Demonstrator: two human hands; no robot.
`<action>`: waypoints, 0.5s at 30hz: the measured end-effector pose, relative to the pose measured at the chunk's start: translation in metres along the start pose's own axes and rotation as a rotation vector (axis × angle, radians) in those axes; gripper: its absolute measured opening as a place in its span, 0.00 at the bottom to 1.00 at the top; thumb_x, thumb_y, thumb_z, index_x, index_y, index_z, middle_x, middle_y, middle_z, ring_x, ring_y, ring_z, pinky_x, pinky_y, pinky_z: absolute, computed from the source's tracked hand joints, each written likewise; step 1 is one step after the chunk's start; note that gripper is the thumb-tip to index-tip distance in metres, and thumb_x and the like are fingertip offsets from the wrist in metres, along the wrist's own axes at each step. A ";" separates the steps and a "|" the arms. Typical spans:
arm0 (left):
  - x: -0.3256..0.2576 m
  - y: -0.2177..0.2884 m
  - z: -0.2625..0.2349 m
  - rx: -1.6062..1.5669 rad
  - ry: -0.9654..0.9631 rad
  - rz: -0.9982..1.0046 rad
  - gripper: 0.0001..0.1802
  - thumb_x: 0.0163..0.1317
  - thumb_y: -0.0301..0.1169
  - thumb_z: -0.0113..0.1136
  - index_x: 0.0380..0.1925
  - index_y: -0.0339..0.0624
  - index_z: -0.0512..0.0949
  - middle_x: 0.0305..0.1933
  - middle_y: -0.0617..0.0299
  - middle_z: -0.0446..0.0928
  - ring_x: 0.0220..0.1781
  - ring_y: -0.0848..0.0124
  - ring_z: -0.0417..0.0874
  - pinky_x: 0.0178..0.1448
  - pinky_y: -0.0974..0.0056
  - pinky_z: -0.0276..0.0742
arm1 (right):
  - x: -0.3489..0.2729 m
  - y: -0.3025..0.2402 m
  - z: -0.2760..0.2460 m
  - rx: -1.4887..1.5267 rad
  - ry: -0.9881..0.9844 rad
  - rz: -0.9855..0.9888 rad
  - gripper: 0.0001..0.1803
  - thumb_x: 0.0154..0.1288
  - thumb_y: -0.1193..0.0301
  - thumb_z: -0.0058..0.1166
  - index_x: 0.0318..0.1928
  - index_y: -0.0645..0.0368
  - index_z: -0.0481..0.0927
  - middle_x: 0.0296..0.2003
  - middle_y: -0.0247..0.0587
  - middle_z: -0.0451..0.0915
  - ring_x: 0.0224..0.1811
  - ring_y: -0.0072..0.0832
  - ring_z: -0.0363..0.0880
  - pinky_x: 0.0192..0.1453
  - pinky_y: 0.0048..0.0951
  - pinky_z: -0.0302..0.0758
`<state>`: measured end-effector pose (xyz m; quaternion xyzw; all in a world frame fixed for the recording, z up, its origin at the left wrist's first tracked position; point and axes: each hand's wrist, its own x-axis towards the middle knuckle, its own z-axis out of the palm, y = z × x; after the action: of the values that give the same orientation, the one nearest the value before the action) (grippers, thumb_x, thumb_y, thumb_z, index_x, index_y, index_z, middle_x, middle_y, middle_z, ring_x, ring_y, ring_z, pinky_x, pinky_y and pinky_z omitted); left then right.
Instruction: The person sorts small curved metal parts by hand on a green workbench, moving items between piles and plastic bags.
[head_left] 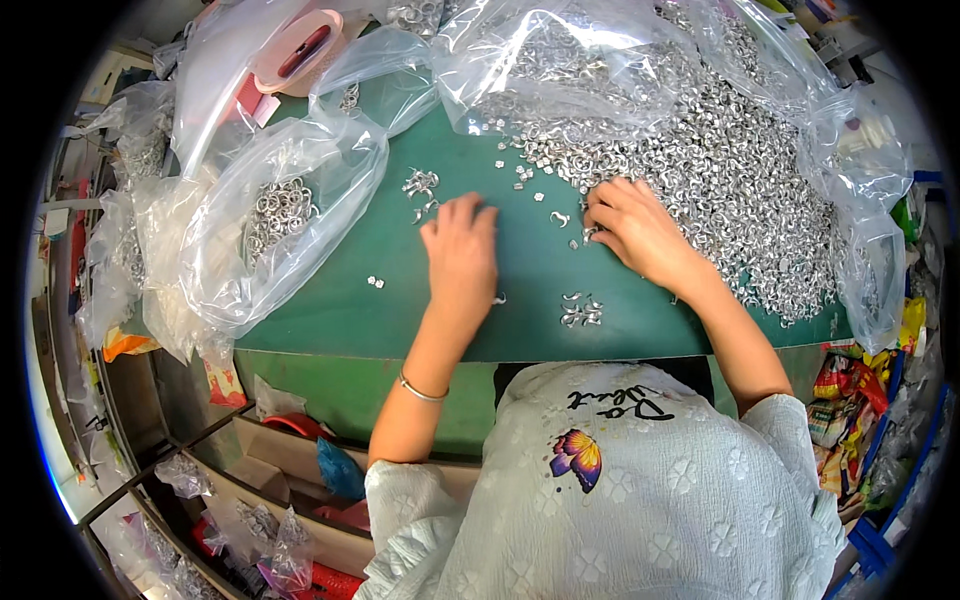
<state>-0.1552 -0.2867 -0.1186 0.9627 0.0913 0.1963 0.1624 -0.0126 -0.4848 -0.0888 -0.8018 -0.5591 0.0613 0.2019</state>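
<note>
A large heap of small, shiny silver metal pieces (745,190), many of them curved, covers the right and far part of the green work surface (390,290). My right hand (640,230) is at the heap's left edge, fingers bent and pinched together, with a small curved silver piece (588,233) at the fingertips. Over the middle of the surface, my left hand (463,250) has its fingers bent downward; motion blurs them, and whatever is under them is hidden. Just beyond it lies a small cluster of curved pieces (421,183). Another small group of pieces (581,310) sits near the front edge.
Clear plastic bags (290,290) line the left side, one holding silver rings (281,212). More clear plastic (560,65) covers the far part of the heap. A pink container (297,52) with a red-handled tool stands far left. Drawers (290,510) with bagged parts lie below the left edge.
</note>
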 end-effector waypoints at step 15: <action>-0.019 0.017 -0.019 -0.095 -0.005 -0.177 0.17 0.61 0.21 0.54 0.51 0.34 0.74 0.50 0.52 0.73 0.52 0.55 0.73 0.53 0.56 0.66 | 0.049 -0.055 0.065 0.059 0.169 -0.079 0.06 0.54 0.72 0.60 0.33 0.57 0.79 0.32 0.38 0.75 0.42 0.37 0.72 0.47 0.36 0.67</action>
<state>-0.1781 -0.3017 -0.1032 0.9425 0.1663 0.1830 0.2249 -0.0630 -0.4067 -0.1202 -0.7750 -0.5693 0.0018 0.2744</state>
